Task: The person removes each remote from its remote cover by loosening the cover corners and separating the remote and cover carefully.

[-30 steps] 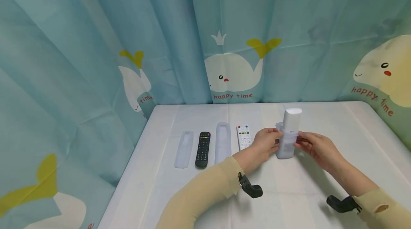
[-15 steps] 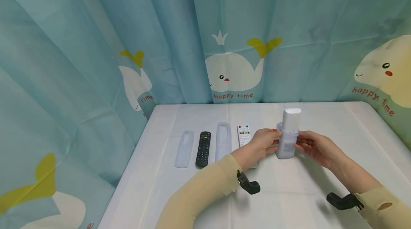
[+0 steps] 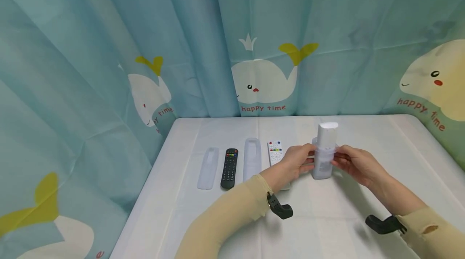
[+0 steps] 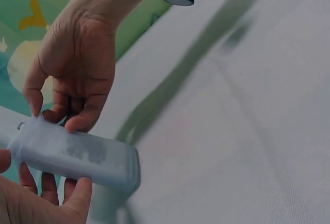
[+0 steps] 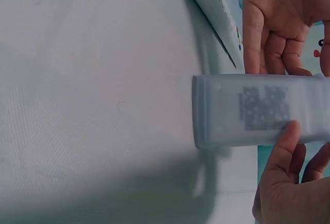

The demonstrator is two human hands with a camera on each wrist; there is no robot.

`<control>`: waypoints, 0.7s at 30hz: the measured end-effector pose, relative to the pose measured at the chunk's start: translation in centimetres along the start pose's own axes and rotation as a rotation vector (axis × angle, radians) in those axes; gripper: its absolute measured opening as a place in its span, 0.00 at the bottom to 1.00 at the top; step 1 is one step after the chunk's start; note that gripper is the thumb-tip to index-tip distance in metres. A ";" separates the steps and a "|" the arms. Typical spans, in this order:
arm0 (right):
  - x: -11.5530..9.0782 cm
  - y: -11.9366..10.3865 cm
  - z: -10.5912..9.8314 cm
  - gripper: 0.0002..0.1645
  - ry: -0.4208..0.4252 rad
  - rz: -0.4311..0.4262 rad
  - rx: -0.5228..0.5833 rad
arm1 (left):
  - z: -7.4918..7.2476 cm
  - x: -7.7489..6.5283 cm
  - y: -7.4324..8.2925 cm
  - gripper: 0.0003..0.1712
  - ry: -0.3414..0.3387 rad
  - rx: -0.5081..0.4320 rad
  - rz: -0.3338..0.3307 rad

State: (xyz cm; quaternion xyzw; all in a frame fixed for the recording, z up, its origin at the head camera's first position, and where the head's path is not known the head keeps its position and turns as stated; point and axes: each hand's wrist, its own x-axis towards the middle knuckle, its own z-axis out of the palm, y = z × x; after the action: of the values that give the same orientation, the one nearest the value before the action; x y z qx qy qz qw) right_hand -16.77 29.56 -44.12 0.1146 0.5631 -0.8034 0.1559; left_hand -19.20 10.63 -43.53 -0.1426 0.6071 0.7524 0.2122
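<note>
A white remote control (image 3: pixel 327 134) stands upright on the right of the table, its lower part inside a translucent cover (image 3: pixel 323 167). Its bare upper end sticks out above the cover's folded rim. On the left side, my left hand (image 3: pixel 292 163) pinches the cover near that rim. From the right, my right hand (image 3: pixel 359 167) holds the opposite edge with thumb and fingers. A printed label (image 5: pixel 265 108) shows through the cover in the right wrist view. In the left wrist view the fingertips of both hands press on the cover's long sides.
Left of the hands lie a white remote (image 3: pixel 276 152) partly behind my left hand, a long translucent cover (image 3: pixel 252 156), a black remote (image 3: pixel 229 168) and a smaller cover (image 3: pixel 208 169). A patterned curtain (image 3: pixel 203 49) hangs behind the white table (image 3: pixel 312 226).
The remote's upper end and the cover's rim have shifted slightly left, while the base stays in place. Both hands keep their hold and shift slightly left too.
</note>
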 end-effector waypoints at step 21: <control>0.1 1.1 -0.1 0.14 0.019 -0.064 -0.016 | 0.2 0.1 0.0 0.11 -0.001 0.104 0.041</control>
State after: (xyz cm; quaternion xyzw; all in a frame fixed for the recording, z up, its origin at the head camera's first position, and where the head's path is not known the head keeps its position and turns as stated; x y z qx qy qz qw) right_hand -16.42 29.24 -45.17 0.1031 0.5743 -0.8023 0.1258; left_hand -19.29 10.87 -43.50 -0.1184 0.6481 0.7241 0.2040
